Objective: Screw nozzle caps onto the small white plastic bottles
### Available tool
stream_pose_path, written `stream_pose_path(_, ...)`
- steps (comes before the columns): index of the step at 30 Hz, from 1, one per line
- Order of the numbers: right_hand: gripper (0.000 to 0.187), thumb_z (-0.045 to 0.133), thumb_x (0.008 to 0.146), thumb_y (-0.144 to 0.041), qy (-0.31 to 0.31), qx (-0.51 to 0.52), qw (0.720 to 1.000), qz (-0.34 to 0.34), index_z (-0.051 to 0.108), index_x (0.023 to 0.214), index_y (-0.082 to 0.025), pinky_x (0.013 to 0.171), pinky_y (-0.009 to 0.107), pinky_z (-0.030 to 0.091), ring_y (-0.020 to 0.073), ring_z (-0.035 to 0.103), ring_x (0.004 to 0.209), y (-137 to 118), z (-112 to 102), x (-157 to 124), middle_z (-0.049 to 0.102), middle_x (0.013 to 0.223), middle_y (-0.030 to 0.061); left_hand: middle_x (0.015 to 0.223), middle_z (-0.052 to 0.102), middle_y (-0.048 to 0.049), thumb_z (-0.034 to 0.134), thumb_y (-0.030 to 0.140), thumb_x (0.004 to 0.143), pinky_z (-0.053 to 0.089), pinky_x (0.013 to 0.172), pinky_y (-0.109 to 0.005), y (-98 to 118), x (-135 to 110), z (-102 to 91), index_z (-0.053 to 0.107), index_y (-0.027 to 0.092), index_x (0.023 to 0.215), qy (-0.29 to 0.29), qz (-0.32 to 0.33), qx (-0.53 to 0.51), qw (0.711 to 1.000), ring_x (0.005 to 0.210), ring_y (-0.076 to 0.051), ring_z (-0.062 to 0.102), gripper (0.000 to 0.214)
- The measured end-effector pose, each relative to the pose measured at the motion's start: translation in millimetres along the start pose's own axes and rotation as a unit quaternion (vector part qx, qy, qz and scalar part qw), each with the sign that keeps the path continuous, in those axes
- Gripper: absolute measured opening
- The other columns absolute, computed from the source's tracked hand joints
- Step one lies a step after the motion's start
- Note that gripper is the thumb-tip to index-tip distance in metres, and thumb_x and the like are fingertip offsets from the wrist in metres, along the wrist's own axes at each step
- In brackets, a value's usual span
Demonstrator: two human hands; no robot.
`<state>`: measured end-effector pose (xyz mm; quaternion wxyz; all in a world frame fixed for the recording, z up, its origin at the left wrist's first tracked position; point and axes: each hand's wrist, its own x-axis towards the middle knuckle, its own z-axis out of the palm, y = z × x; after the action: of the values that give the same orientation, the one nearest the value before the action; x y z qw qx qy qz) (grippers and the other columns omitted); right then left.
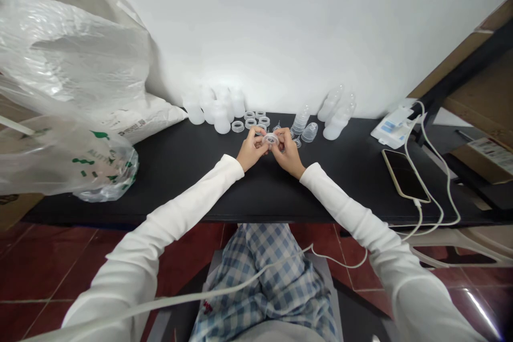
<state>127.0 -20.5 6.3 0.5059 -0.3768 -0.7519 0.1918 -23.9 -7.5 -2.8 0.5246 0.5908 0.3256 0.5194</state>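
Between my two hands, above the black table, is a translucent bottle collar ring [271, 139]. My left hand [251, 148] pinches its left side, and my right hand [287, 152] grips its right side. Just beyond the hands lie several loose collar rings [238, 126] and, partly hidden by my fingers, several clear nipples [297, 142]. Several milky baby bottles [222, 117] stand at the back left. Right of my hands are a stack of clear caps [301, 119] and a single cap [309, 132]. Farther right stand bottles with tops fitted [337, 121].
Large plastic bags [72, 59] crowd the left side of the black table [180, 181]. At the right lie a phone [405, 175] and a white power strip [395, 125]. A white cable [240, 284] runs across my lap. Boxes [481, 160] sit on a rack at the far right.
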Motion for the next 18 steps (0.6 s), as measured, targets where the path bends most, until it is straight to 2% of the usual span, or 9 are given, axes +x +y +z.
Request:
stream_pose_path(6,0.022,0.05,0.098,-0.042,-0.026,0.019,0.999,0.004,0.038,0.106,-0.024,0.052,0.027,0.041,0.0131,0.057,0.055,0.4,-1.7,-0.1,0.061,0.069,-0.0048,0.069,0.065,0.0055,0.076,0.048,0.076,0.045,0.057,-0.024,2.2,-1.9,-0.8,0.042,0.022,0.1,-0.015,0.0,-0.005,1.0,0.055,-0.009,0.058,0.048)
stream_pose_path(11,0.024,0.041,0.102,-0.048,-0.031,0.03,0.999,-0.005,0.041,0.107,-0.024,0.057,0.029,0.046,0.0155,0.063,0.062,-0.4,-3.7,-0.6,0.065,0.073,-0.0013,0.067,0.067,0.0037,0.068,0.057,0.084,0.046,0.057,-0.026,4.9,-3.4,-2.7,0.046,0.021,0.103,-0.042,0.032,-0.001,0.999,0.056,-0.011,0.059,0.046)
stream_pose_path(18,0.033,0.044,0.099,-0.057,-0.007,0.039,0.999,0.028,0.044,0.099,-0.025,0.055,0.029,0.043,0.0151,0.058,0.059,1.5,-1.8,-1.2,0.062,0.068,-0.0029,0.06,0.065,0.0053,0.066,0.057,0.086,0.042,0.049,-0.022,7.9,-5.1,0.4,0.049,0.021,0.101,-0.011,0.035,0.058,0.998,0.048,-0.009,0.056,0.043)
